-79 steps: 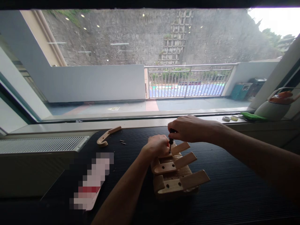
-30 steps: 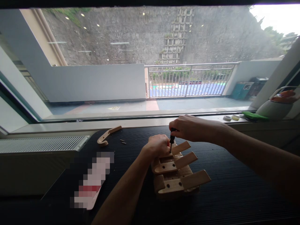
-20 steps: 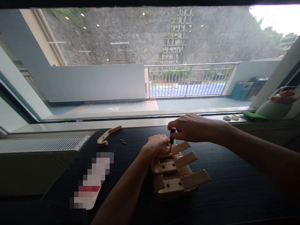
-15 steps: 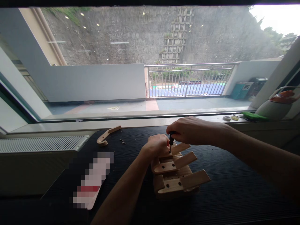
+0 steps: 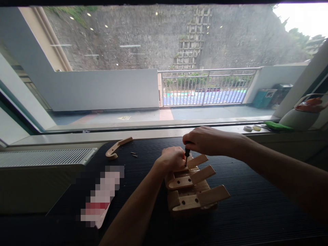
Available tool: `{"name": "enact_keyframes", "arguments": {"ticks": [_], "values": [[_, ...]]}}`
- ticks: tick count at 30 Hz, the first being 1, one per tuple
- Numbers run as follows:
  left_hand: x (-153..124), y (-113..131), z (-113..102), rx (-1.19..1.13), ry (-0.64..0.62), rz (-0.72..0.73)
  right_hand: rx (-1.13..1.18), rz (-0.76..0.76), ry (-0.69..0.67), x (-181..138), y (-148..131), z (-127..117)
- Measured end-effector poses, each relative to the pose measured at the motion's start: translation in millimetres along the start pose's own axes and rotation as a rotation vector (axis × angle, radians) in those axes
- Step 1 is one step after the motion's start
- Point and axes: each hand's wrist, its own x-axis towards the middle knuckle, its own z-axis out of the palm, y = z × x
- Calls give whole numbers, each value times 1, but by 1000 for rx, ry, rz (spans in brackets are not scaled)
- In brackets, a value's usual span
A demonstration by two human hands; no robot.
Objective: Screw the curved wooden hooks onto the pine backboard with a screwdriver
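My right hand (image 5: 198, 140) is closed round the dark handle of a screwdriver (image 5: 187, 152), whose shaft points down at the farthest wooden hook (image 5: 198, 161). Fingers curled, my left hand (image 5: 173, 158) presses on that hook's curved end, and hides much of it. Two more wooden hooks, a middle one (image 5: 205, 175) and a near one (image 5: 214, 195), lie side by side on a wooden board (image 5: 202, 187). Each of these two shows two dark screw holes. The screwdriver's tip meets the far hook close to my left fingers; the screw itself cannot be made out.
A loose wooden hook (image 5: 111, 153) and a few screws (image 5: 133, 154) lie on the black table (image 5: 246, 205) to the left. Nearer is a blurred-out pink and white object (image 5: 105, 194). A radiator (image 5: 48, 157) stands left; a white pot (image 5: 298, 118) sits on the windowsill.
My right hand has shifted very slightly on the screwdriver handle, its fingers turned a little. My left hand and the hooks stay in place.
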Motion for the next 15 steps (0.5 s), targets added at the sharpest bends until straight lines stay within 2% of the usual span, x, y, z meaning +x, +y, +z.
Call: {"name": "enact_keyframes", "arguments": {"ticks": [10,15], "values": [[2,-2,3,26,12,4,0,12,20,2,0,2],[1,0,1,4,-3,1,72,-14,21,-4,1,-2]]}}
